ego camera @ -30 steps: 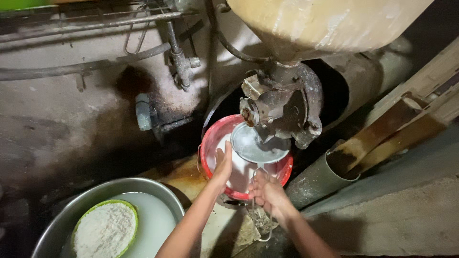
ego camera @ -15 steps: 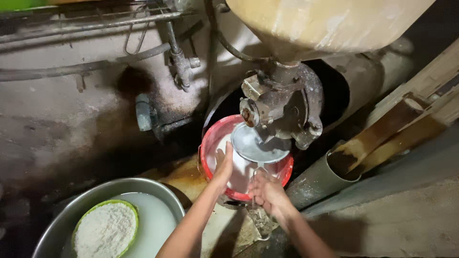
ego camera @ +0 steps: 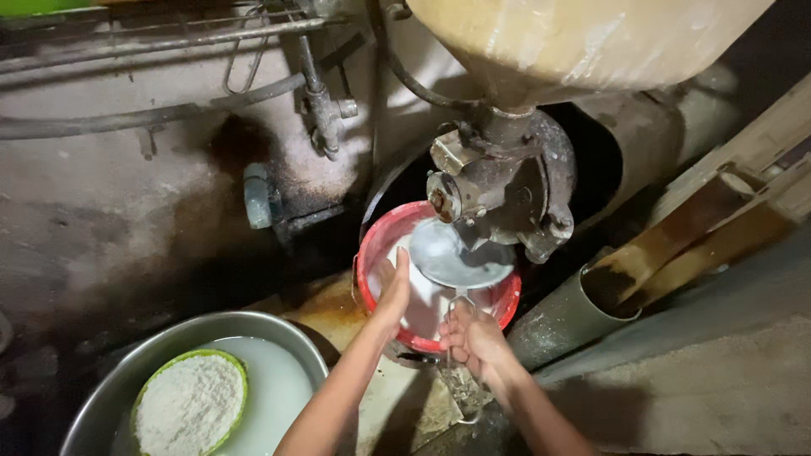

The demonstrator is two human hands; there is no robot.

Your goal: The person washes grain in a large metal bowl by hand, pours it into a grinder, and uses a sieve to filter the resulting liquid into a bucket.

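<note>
Head view: both hands (left hand (ego camera: 390, 291), right hand (ego camera: 470, 338)) at red bucket (ego camera: 372, 253).

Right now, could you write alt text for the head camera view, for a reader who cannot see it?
Two bare hands reach into a red bucket of white liquid under a grimy grinding machine: the left hand against the inner rim, the right hand gripping a wire-handled strainer. Lower left, a metal basin holds a green bowl of white grain.
</note>
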